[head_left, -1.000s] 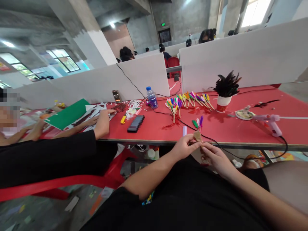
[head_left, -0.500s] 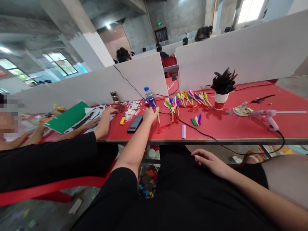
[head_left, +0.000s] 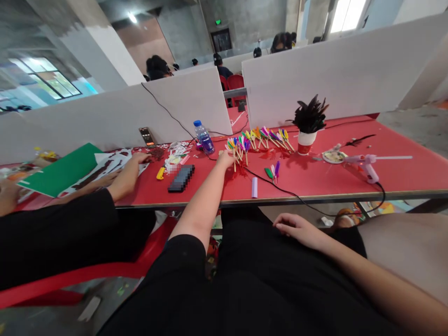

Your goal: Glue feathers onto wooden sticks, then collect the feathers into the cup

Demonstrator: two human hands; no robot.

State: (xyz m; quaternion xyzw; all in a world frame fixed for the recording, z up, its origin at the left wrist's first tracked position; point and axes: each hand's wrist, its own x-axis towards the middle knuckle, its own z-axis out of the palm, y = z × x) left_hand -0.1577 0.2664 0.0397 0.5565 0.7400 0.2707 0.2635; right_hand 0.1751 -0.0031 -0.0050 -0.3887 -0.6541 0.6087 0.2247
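The left hand [head_left: 226,160] has moved from beside the bottle [head_left: 204,137] to the feathered sticks [head_left: 243,144], bunched just right of its fingertips; whether these pinch 1 stick or only touch the bunch, I cannot tell. The right hand [head_left: 297,228], well apart, is loosely half-curled, thumb off the fingers.

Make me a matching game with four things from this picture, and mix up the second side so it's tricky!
Things:
1. glue gun
2. bottle
3. black feathers
4. the person's left hand

Clues:
A. sticking up out of a cup
B. right at the colourful feather sticks
C. has a blue cap
D. pink, with a black cord

Right pairs: 1-D, 2-C, 3-A, 4-B.
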